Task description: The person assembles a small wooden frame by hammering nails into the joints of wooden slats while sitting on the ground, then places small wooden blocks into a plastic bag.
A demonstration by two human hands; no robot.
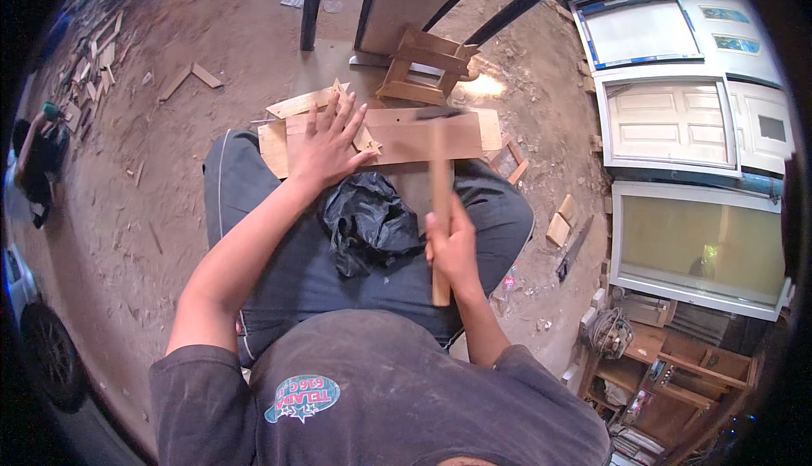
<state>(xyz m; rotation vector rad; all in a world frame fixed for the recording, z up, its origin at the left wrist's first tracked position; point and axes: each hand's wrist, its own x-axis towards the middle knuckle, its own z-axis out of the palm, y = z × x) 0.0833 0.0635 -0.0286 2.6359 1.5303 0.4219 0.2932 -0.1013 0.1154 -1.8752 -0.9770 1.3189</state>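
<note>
My left hand (328,142) lies with fingers spread on a small wooden piece (365,139) set slantwise across a wide board (397,151). The board rests crosswise in front of my knees. My right hand (454,244) is wrapped round the wooden handle of a hammer (439,183). The hammer's dark head is blurred and sits over the right part of the board. A black plastic bag (367,221) lies crumpled on my lap between the hands. Behind my left fingertips, another light wooden strip (296,104) pokes out.
Beyond the board stands a small wooden frame piece (425,68) by dark upright posts (314,9). On the ground at right lie wood blocks (560,221) and a handsaw (575,249). Framed panels (668,119) line the right side. Scrap wood (100,64) is heaped far left, near another person (38,161).
</note>
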